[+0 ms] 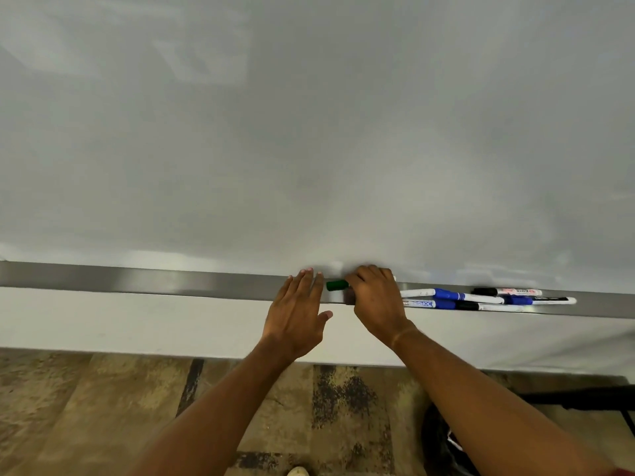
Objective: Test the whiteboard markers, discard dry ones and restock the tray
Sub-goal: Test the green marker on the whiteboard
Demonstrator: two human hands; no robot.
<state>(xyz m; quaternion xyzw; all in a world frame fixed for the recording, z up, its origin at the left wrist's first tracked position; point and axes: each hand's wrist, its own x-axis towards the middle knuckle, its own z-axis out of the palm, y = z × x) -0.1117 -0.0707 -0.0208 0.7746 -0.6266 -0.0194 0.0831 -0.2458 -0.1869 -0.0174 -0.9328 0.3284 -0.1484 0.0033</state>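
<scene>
A large blank whiteboard [309, 132] fills the upper view, with a long metal tray [137, 280] along its lower edge. My right hand [374, 300] grips a green-capped marker [337, 285] lying on the tray; only the cap end shows, pointing left. My left hand [299, 310] hovers just left of the cap with straight fingers, its fingertips at the tray. Several more markers [481, 298] with blue, black and red caps lie on the tray to the right.
Below the tray runs a white wall band [103, 321], then patterned carpet [103, 407]. A dark bin with a liner [443, 441] stands at the lower right beside a black bar [584, 398]. A shoe tip [298, 471] shows at the bottom edge.
</scene>
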